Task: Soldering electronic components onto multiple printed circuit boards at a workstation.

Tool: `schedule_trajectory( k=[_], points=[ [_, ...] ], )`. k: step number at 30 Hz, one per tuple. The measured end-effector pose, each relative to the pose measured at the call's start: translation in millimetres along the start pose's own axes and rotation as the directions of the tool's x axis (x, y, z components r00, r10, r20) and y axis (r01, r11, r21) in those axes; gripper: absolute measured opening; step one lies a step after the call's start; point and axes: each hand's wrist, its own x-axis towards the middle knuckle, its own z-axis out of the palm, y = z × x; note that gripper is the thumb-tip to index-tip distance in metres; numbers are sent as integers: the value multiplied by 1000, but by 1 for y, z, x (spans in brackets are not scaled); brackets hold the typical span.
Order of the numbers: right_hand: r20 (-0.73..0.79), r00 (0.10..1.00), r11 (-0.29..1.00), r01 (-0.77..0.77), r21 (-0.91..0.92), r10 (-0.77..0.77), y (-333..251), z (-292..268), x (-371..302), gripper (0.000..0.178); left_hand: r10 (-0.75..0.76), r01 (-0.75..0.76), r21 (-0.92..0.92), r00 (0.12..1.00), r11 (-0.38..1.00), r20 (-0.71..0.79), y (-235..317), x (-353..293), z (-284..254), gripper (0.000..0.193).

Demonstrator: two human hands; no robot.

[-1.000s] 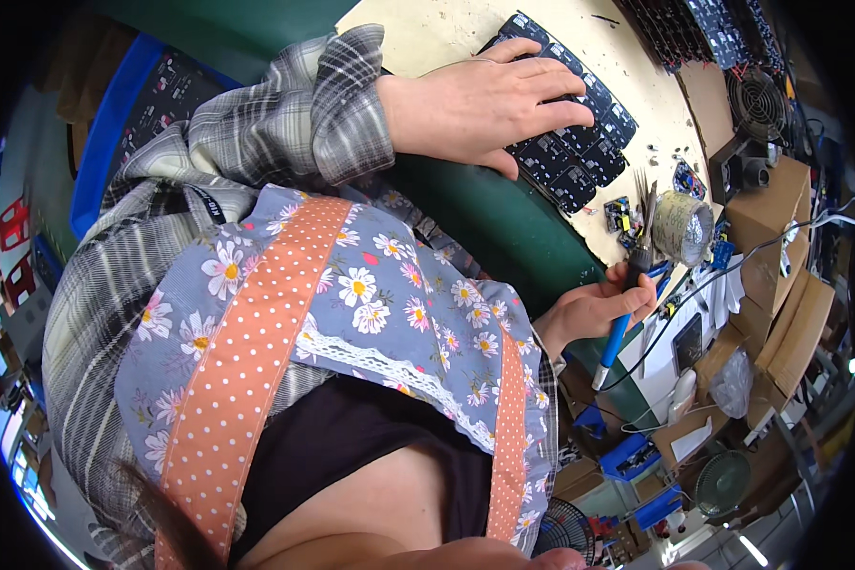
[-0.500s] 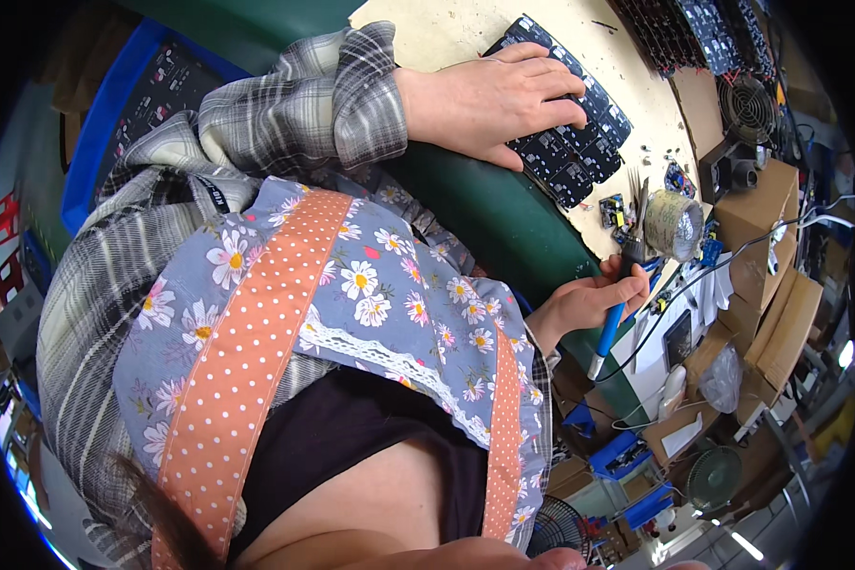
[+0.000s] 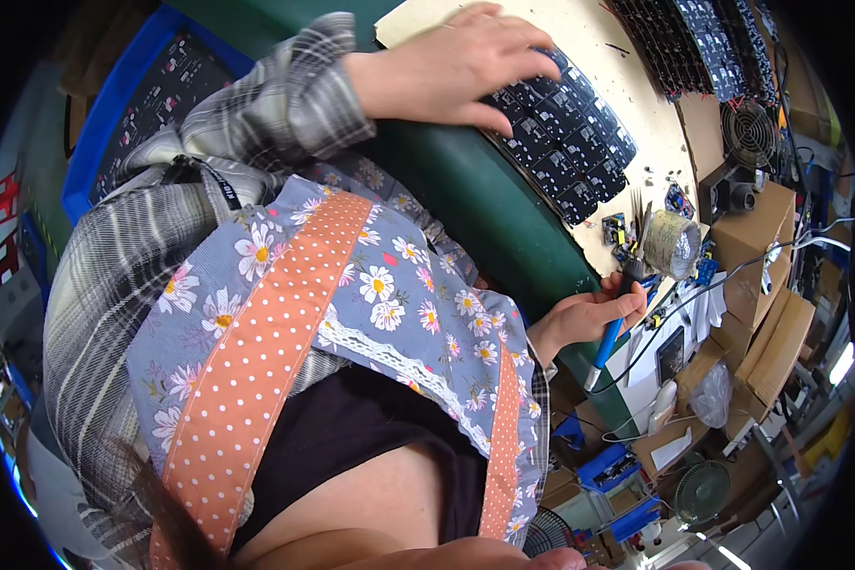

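Note:
My left hand (image 3: 451, 66) is at the left end of a panel of black circuit boards (image 3: 570, 142) on the pale work surface. Its fingers are spread, and the thumb and fingertips lie at the panel's edge. Whether they touch it I cannot tell. Lower right, my right hand (image 3: 594, 312) is closed around a soldering iron with a blue handle (image 3: 606, 350). A cord trails from the handle's near end. The iron's tip is hard to make out among the small parts beyond the hand.
Beside the right hand stands a round, tape-wrapped can (image 3: 673, 244), with small circuit parts (image 3: 619, 233) around it. Stacked black boards (image 3: 665, 47) stand at the far right, near a small fan (image 3: 749, 133). Cardboard boxes (image 3: 755, 233) are at right; a blue bin (image 3: 114, 104) holds boards at left.
My left hand has moved left and up off the middle of the panel, uncovering more boards. My right hand still holds the soldering iron in nearly the same place.

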Motion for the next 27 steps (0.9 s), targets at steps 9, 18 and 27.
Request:
schedule_trajectory(
  k=[9, 18, 27],
  points=[
    [9, 1000, 1000, 15, -21, -15, 0, 1, 2, 23, -289, 278, -177, 957, 944, -37, -10, -43, -21, 7],
    [38, 999, 1000, -6, -12, 6, -8, 1, -1, 23, -56, -52, -491, 978, 870, -203, 8, -1, -12, 11],
    [-39, 999, 1000, -8, 14, 9, -2, 3, 6, 22, -129, 117, -593, 991, 796, 22, 6, 48, -4, 39]
  ],
)
